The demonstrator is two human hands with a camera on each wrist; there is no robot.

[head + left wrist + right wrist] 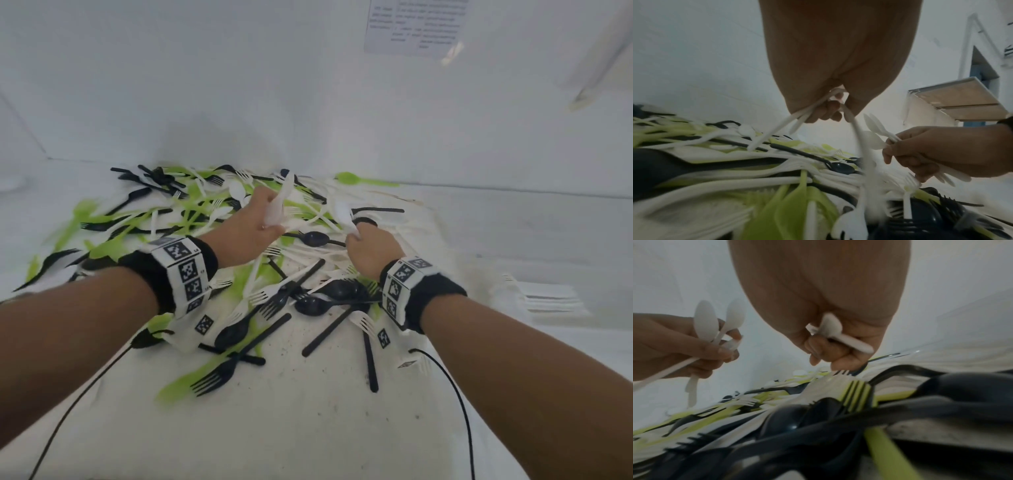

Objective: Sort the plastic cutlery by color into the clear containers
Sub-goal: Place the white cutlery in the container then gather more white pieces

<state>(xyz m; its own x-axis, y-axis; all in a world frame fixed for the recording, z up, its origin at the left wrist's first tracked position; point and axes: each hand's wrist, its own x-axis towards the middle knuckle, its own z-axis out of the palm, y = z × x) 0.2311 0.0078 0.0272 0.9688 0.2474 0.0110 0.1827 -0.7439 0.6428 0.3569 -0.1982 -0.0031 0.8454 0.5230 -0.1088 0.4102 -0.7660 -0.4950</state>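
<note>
In the middle of the head view, the left hand (255,219) clutches a bunch of white plastic spoons (275,209) and the right hand (371,251) grips more white plastic cutlery (346,214). White plastic forks (270,291) lie below both wrists, handles pointing away; the right hand looks nearer.

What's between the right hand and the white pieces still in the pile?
Nothing separate. But the right hand already grips white spoons, so its fingers are occupied. Black spoons and forks lie tangled over the remaining white cutlery.
</note>
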